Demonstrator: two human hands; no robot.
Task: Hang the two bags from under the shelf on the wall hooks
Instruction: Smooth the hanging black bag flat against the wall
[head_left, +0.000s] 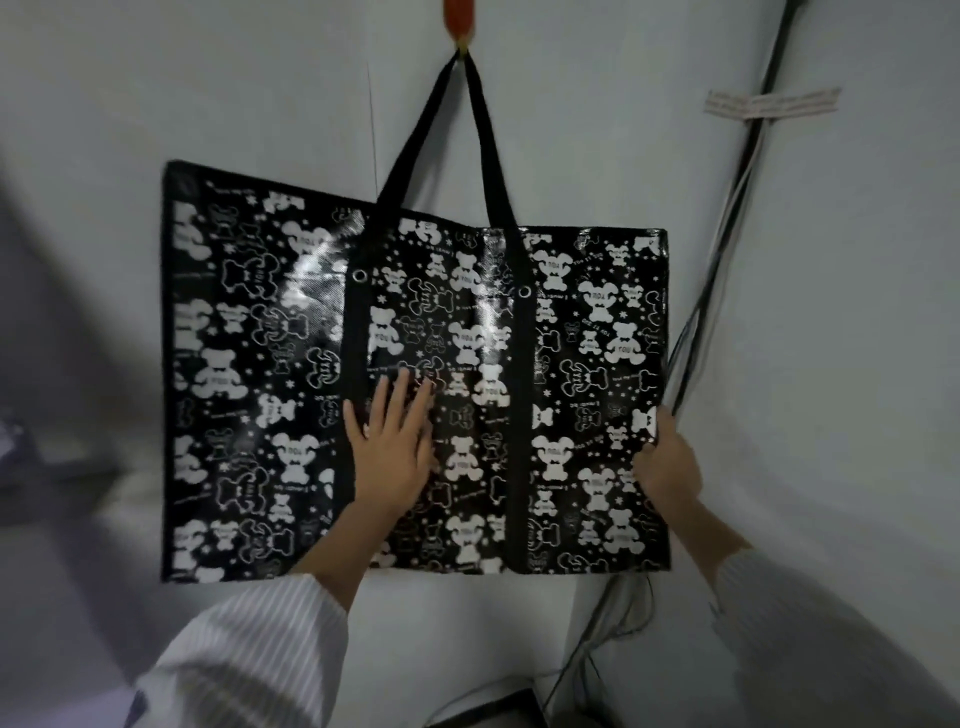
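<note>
Black bear-print bag hangs flat from hook.

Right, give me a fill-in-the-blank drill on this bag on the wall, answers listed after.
1. The black bag hangs by its handles from a ____ hook.
2. The left hand lies ____ on the bag's front.
3. The right hand holds the bag's ____ edge.
4. The white print shows little ____.

Missing words: red; flat; right; bears
</note>
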